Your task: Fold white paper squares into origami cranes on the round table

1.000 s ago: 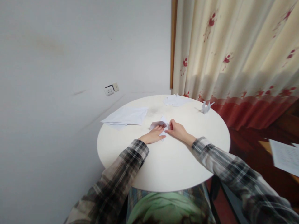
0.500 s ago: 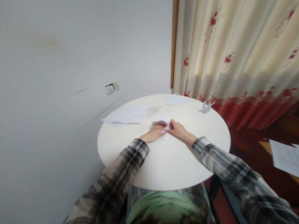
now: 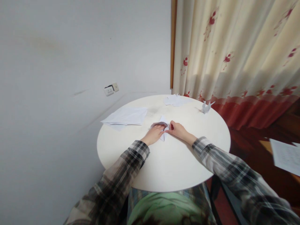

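Observation:
On the round white table [image 3: 173, 165] in front of me lies a small piece of folded white paper [image 3: 162, 118], with points showing at its top and bottom. My left hand [image 3: 153, 133] rests on it from the left, fingers stretched out and their tips partly under a raised flap. From the right, my right hand [image 3: 179, 129] pinches the paper's right side between curled fingers and thumb. Both hands meet near the middle of the paper and cover much of it, so the exact folds are hidden.
A stack of white paper sheets [image 3: 126, 116] lies at the table's left. More paper pieces [image 3: 175, 100] lie at the back edge, and a folded paper crane [image 3: 206, 107] stands at the back right. A wall and a floral curtain [image 3: 234, 62] stand behind the table.
The hands have barely moved. My left fingers reach slightly deeper under the raised flap, and my left thumb has come nearer the right hand. The view has shifted slightly.

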Demonstrator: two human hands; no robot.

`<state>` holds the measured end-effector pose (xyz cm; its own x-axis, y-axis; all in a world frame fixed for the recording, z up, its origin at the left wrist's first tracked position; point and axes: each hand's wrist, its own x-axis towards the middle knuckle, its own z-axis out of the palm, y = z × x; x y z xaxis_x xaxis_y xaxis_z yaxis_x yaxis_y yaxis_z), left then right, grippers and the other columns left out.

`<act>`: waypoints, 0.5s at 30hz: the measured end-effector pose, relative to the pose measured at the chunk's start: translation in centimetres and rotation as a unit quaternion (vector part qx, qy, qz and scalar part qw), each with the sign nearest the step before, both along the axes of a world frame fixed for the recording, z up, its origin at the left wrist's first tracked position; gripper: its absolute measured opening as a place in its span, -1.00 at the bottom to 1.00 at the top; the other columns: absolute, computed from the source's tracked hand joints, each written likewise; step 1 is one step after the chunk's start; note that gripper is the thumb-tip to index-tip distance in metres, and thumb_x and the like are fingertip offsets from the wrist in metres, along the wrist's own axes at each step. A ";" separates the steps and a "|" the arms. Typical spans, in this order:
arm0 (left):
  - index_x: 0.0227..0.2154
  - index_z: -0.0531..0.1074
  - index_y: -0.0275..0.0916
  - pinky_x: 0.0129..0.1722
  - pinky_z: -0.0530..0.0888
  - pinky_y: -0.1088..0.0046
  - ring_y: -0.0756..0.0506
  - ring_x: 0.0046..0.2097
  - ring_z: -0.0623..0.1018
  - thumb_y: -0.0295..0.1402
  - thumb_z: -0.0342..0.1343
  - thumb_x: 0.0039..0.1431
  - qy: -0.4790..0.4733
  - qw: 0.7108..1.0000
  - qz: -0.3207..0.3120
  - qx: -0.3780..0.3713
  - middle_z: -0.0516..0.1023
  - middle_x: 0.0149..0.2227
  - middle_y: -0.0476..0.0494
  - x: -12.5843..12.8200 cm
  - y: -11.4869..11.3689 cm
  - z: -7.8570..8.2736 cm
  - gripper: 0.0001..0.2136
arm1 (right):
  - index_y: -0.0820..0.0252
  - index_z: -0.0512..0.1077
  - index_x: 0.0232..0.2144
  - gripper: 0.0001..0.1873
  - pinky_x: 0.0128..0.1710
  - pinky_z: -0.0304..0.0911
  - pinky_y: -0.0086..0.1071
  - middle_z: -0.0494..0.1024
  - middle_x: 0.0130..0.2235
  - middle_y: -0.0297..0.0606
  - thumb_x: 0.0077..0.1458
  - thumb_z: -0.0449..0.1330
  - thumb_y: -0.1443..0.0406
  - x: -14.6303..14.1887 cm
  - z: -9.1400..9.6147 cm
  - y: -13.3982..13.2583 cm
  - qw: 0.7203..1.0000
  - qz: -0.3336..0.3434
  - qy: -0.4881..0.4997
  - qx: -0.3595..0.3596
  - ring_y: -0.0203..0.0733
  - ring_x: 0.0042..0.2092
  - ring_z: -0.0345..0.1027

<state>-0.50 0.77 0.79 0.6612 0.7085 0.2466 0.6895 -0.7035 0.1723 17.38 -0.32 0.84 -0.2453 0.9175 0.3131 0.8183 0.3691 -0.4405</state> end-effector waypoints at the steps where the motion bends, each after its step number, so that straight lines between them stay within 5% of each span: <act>1: 0.00 0.23 -0.28 0.10 0.19 0.32 -0.12 0.10 0.27 -0.29 -0.20 0.22 0.002 1.000 0.003 0.003 0.32 0.04 -0.21 0.0 0.0 0.1 -0.66 | 0.21 0.28 -0.48 -0.73 -0.55 -0.09 -0.50 0.34 -0.55 -0.37 -0.09 0.20 0.13 0.0 0.1 0.0 1.000 0.002 -0.004 -0.002 -0.37 -0.53 0.13; 15: -0.03 0.27 -0.30 0.07 0.22 0.32 -0.14 0.05 0.31 -0.28 -0.14 0.19 0.008 1.000 0.020 0.005 0.37 -0.01 -0.23 0.1 -0.1 0.2 -0.66 | 0.23 0.32 -0.57 -0.60 -0.52 -0.05 -0.50 0.33 -0.56 -0.38 -0.22 0.23 0.00 0.3 0.3 -0.2 0.996 0.088 -0.023 0.009 -0.38 -0.51 0.10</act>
<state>-0.43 0.65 1.01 0.6368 0.7317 0.2429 0.7193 -0.6773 0.1547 17.67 -0.53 1.12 -0.4161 0.8534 0.3140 0.7600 0.5159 -0.3952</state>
